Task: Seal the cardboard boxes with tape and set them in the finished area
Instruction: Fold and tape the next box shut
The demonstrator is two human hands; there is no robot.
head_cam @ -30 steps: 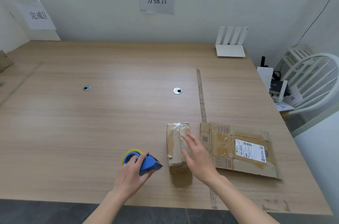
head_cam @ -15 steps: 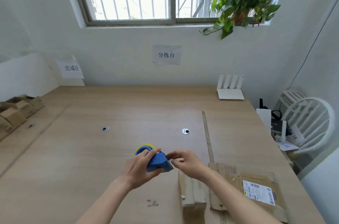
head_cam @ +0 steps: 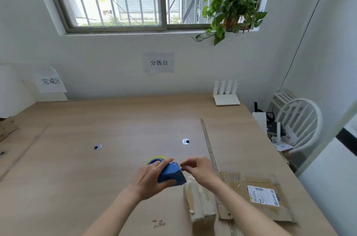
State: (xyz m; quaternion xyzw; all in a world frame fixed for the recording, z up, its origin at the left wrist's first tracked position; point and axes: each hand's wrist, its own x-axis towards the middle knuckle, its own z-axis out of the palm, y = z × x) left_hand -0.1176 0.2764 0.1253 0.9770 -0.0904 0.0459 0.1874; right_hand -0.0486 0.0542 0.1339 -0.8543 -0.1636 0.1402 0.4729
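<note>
My left hand [head_cam: 152, 179] grips a blue tape dispenser [head_cam: 171, 175] with a yellow-rimmed roll, held above the wooden table [head_cam: 96, 187]. My right hand [head_cam: 199, 168] pinches at the dispenser's front end, where the tape end seems to be; the tape itself is too thin to make out. A small worn cardboard box [head_cam: 201, 203] lies on the table just below my right wrist. A flat cardboard parcel [head_cam: 258, 197] with a white shipping label lies to its right. The paper sign of the finished area [head_cam: 50, 81] hangs on the wall at far left.
Brown boxes [head_cam: 6, 128] sit at the far left edge. A white router [head_cam: 226, 93] stands at the table's back right. A white chair [head_cam: 297, 121] with papers stands beyond the right edge. Two cable grommets [head_cam: 186, 141] sit in the tabletop. A plant hangs by the window.
My left hand lifted the dispenser off the table. My right hand left the small box and came up to the dispenser's front. The view tilted up.
</note>
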